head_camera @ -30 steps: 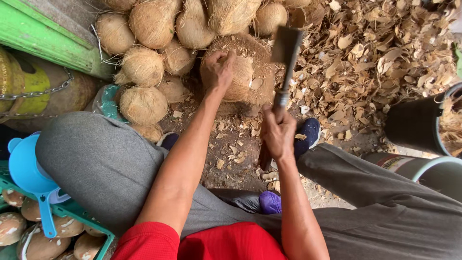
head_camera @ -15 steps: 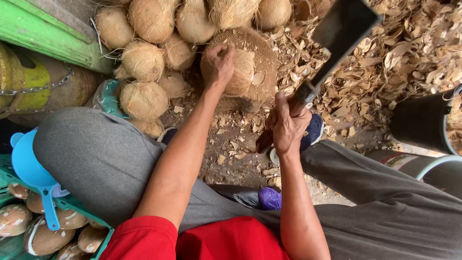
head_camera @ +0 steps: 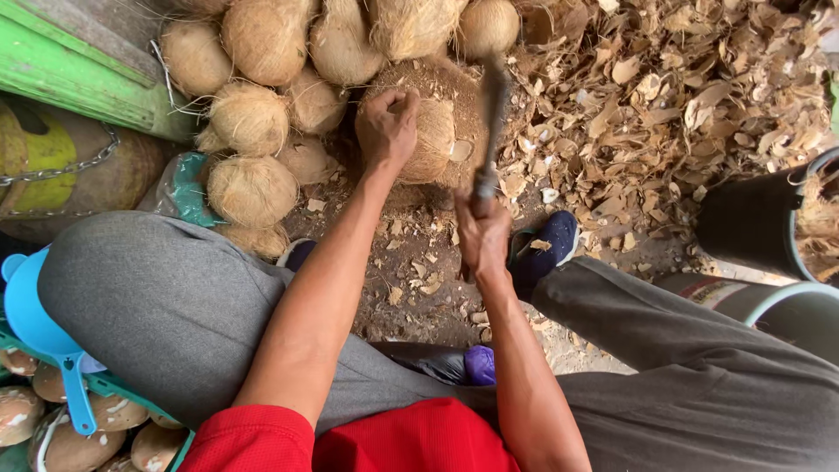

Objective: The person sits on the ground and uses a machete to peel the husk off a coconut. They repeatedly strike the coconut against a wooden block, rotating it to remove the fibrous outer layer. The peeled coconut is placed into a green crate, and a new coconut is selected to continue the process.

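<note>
Left hand [head_camera: 387,127] clamps a brown, fibrous, round coconut [head_camera: 434,140] at twelve o'clock on the chopping block; right hand [head_camera: 482,236] is closed around a dark-bladed cleaver [head_camera: 491,122] meeting it. Husk mostly intact; trimming appears barely begun.

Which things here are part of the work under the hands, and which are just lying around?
In use:
left hand steadying the coconut on the chopping block
right hand gripping the cleaver

Lying about:
pile of coconuts
husk chips
blue scoop
black bucket
</note>
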